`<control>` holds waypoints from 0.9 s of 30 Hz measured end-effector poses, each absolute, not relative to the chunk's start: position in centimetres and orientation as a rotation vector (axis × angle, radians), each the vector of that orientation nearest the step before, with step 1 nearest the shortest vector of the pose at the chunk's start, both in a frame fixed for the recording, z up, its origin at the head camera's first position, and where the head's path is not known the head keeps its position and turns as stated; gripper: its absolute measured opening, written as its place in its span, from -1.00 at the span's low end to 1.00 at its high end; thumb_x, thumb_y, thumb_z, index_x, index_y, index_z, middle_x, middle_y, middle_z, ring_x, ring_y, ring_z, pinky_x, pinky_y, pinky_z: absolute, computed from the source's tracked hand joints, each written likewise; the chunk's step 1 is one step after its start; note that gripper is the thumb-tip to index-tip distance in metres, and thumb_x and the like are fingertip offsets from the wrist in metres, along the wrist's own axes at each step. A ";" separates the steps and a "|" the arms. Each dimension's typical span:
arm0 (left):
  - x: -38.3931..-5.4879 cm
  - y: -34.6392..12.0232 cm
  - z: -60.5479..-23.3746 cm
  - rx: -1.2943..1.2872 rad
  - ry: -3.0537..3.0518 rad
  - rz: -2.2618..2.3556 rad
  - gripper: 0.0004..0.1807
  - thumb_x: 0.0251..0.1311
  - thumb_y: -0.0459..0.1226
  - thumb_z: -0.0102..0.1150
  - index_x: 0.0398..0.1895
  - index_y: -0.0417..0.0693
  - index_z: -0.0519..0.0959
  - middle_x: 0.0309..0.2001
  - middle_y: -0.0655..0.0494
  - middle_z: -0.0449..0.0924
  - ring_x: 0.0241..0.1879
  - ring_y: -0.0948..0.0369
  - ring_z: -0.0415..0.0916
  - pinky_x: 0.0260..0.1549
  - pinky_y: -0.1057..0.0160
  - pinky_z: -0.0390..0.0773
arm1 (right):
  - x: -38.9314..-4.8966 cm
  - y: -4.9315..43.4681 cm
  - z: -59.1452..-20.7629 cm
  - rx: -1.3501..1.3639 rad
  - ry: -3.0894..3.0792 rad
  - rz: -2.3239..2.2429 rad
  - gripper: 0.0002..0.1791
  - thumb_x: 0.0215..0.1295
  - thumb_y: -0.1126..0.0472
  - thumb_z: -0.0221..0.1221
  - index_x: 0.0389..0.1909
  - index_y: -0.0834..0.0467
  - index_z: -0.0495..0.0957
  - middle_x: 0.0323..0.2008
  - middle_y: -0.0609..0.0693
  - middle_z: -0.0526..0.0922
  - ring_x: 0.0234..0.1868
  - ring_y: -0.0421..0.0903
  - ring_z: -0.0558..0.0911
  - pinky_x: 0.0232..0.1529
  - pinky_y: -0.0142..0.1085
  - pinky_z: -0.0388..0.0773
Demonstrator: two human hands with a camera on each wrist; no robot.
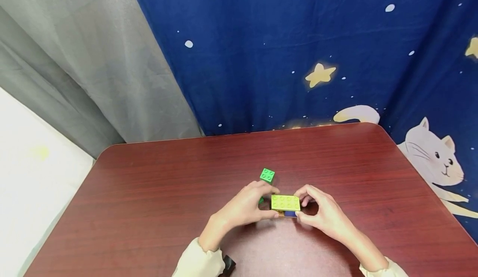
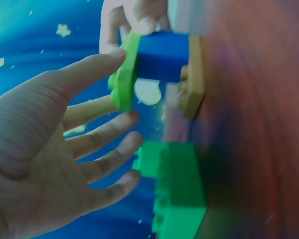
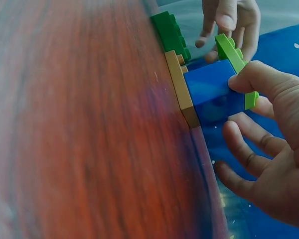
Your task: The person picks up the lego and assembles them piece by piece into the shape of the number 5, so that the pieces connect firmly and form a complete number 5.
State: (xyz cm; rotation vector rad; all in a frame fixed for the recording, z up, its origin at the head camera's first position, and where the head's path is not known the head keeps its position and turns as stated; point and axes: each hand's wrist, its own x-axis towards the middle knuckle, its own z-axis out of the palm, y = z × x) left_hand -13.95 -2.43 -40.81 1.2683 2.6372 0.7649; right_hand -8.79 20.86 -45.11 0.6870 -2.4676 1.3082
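A lime green brick (image 1: pixel 285 202) lies on top of a blue brick (image 3: pixel 214 89), which stands on one end of a tan brick (image 3: pixel 179 84) on the table. My right hand (image 1: pixel 326 215) pinches the stack's right end, its thumb (image 3: pixel 254 77) on the blue face right by the lime brick. Around the left end is my left hand (image 1: pixel 246 204), thumb and fingers spread apart. In the left wrist view its thumb overlaps the lime brick (image 2: pixel 125 74), and the other fingers stretch past it. Studs show on the tan brick's uncovered end.
Just beyond my left hand is a bright green brick (image 1: pixel 267 175), with another green piece partly hidden by the fingers. A black object (image 1: pixel 228 264) shows beside my left sleeve. Curtains (image 1: pixel 261 61) hang behind the reddish-brown table (image 1: pixel 157 194).
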 end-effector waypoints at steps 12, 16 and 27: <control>-13.3 -0.9 -42.0 1.456 2.749 0.758 -0.65 0.10 -0.10 0.28 -0.08 -0.06 0.60 -0.25 0.21 0.48 -0.25 0.35 0.38 -0.22 0.44 0.36 | -8.9 20.9 -45.3 0.678 -2.486 1.317 -0.51 -0.18 0.42 0.39 -0.22 0.00 0.46 -0.48 -0.18 0.48 -0.46 -0.21 0.51 -0.39 -0.36 0.48; -13.3 -1.0 -42.1 1.515 2.717 0.784 -0.68 0.15 -0.16 0.24 -0.07 -0.11 0.56 -0.27 0.18 0.41 -0.28 0.34 0.31 -0.25 0.51 0.31 | -8.8 21.0 -45.5 0.649 -2.513 1.287 -0.52 -0.17 0.38 0.40 -0.23 -0.04 0.46 -0.57 -0.19 0.45 -0.53 -0.25 0.49 -0.42 -0.39 0.42; -13.0 -0.9 -42.7 1.586 2.748 0.801 -0.69 0.20 -0.20 0.19 -0.05 -0.17 0.51 -0.26 0.14 0.37 -0.27 0.30 0.28 -0.27 0.50 0.30 | -8.7 20.8 -45.3 0.541 -2.574 1.235 -0.53 -0.24 0.38 0.42 -0.27 -0.01 0.49 -0.72 -0.31 0.31 -0.68 -0.41 0.31 -0.57 -0.44 0.30</control>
